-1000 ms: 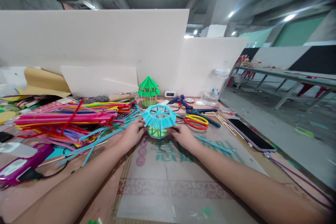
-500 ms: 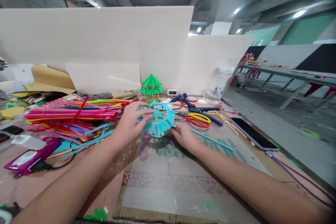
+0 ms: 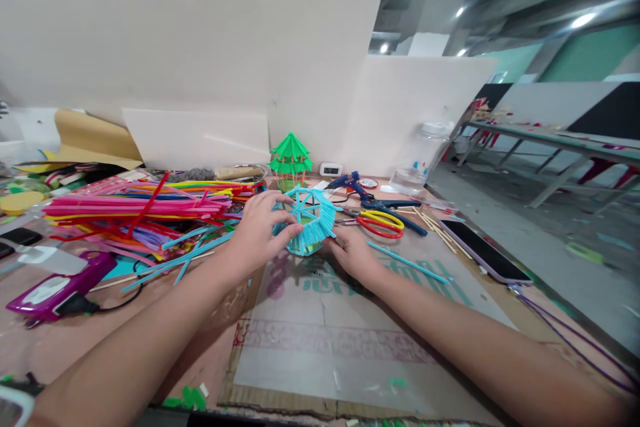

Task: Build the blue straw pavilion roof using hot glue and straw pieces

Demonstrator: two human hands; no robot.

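A light-blue pavilion roof (image 3: 319, 225), built from pipe cleaners with open spokes on top, is held up above the cardboard mat. My left hand (image 3: 267, 223) grips its left side, with the thumb along the front and the fingers over the upper edge. At the lower right rim my right hand (image 3: 353, 252) pinches the roof; its fingertips are partly hidden beneath. Just behind stands a small green tiered pavilion (image 3: 291, 159). Right of the roof lie scissors (image 3: 380, 223) with yellow and red handles, and a loose blue pipe cleaner (image 3: 410, 261) rests beyond my right hand.
A heap of coloured pipe cleaners (image 3: 135, 210) lies at left, near a purple power strip (image 3: 63, 287). Behind the scissors are a blue glue gun (image 3: 355, 183) and dark-handled pliers (image 3: 400, 210). Thin wooden sticks (image 3: 440, 230) and a phone (image 3: 485, 250) lie at right.
The view has shifted slightly. The blue roof sits a little further right and looks turned slightly, and my left thumb reaches further across its front. Both hands keep hold.
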